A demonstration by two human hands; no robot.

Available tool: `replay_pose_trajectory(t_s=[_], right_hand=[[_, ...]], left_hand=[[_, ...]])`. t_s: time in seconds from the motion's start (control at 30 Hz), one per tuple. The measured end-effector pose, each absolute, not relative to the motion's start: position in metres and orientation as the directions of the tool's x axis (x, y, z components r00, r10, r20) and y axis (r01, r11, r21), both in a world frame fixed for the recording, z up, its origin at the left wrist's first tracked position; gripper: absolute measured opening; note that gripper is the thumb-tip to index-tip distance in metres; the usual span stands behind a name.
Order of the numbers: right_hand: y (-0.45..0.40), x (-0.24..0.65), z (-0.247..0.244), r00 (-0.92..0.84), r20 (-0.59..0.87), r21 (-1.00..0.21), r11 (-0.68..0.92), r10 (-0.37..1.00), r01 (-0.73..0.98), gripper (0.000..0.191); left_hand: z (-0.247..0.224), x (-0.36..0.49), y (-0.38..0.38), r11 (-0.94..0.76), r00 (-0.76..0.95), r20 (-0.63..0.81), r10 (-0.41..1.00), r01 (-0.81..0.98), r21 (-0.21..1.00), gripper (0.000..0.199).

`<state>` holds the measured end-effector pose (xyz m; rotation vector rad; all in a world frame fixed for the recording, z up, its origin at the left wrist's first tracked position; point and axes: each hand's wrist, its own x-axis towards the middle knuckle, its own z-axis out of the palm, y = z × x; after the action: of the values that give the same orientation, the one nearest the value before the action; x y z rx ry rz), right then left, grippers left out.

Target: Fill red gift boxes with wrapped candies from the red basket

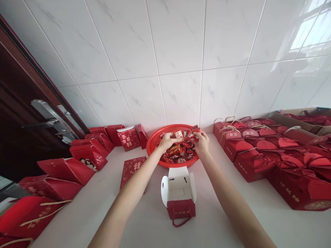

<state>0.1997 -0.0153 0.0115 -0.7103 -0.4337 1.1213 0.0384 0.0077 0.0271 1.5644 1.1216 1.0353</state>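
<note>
Both hands are over a round red plastic basket [152, 153] filled with wrapped candies [178, 151]. My left hand [167, 140] is closed on a small candy [179, 135] in a gold and red wrapper, above the basket's left part. On the right side, my right hand [203, 142] grips red-wrapped candies [193, 135]; how many is partly hidden by the fingers. Between my forearms, in front of the basket, stands a red gift box [181, 208] with its white flaps spread and its white inside showing. A dark red cord handle hangs from its near side.
Several red gift boxes with cord handles [253, 144] stand packed together on the right, before a cardboard carton [297, 119]. Red paper bags [88, 155] line the left side. A flat red packet [131, 168] lies by my left forearm. Behind is a tiled wall [181, 93]; a door handle [49, 117] is at left.
</note>
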Motion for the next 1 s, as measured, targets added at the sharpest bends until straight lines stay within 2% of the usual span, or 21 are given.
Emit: replay_pose_trajectory(t_s=[0.17, 0.4, 0.57, 0.73, 0.87, 1.0], right_hand=[[-0.018, 0.199, 0.011, 0.244, 0.07, -0.729, 0.217, 0.967, -0.649, 0.029], [-0.026, 0.196, 0.016, 0.046, 0.167, -0.766, 0.159, 0.985, -0.622, 0.043], [-0.039, 0.191, 0.024, -0.063, 0.253, -0.847, 0.19, 0.965, -0.497, 0.043], [-0.06, 0.192, 0.045, -0.183, 0.435, -0.874, 0.366, 0.881, -0.319, 0.03], [-0.082, 0.202, 0.069, -0.335, 0.477, -0.878, 0.424, 0.812, -0.224, 0.029], [-0.104, 0.21, 0.087, -0.505, 0.489, -0.86, 0.491, 0.711, -0.142, 0.032]], left_hand=[[0.024, 0.025, -0.007, -0.054, 0.234, 0.02, 0.972, 0.137, 0.989, 0.042], [0.027, 0.015, -0.036, -0.015, 0.188, 0.008, 0.982, 0.036, 0.999, 0.047], [0.04, 0.012, -0.061, 0.008, 0.196, -0.005, 0.981, -0.014, 1.0, 0.051], [0.06, 0.004, -0.091, -0.063, 0.262, 0.036, 0.964, 0.097, 0.993, 0.041], [0.08, -0.009, -0.112, -0.178, 0.377, 0.09, 0.922, 0.207, 0.962, 0.027], [0.091, -0.026, -0.125, -0.246, 0.567, -0.034, 0.823, 0.41, 0.878, 0.025]])
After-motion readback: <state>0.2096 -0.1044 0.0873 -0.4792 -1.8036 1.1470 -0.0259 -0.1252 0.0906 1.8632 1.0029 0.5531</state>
